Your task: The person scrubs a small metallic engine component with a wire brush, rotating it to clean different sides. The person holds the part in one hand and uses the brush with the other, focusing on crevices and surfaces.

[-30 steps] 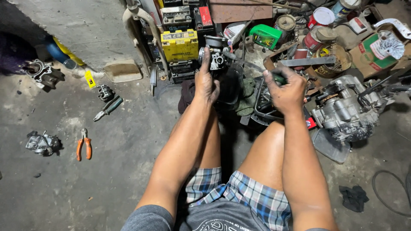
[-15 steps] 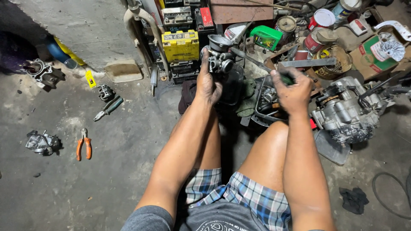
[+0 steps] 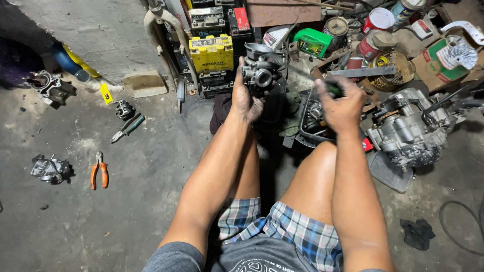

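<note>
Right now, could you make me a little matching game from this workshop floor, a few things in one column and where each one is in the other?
Things:
1. carburetor
2. green-handled tool
3. orange-handled pliers
4. yellow battery

Places:
A. on the floor, far left
B. in the left hand
C. standing by the wall, among other batteries
D. in the right hand

Pairs: 1-B, 2-D, 3-A, 4-C

The person wears blue-and-white plaid shorts (image 3: 282, 226) and a grey shirt (image 3: 242, 257) (pale print on front), arms bare.
</note>
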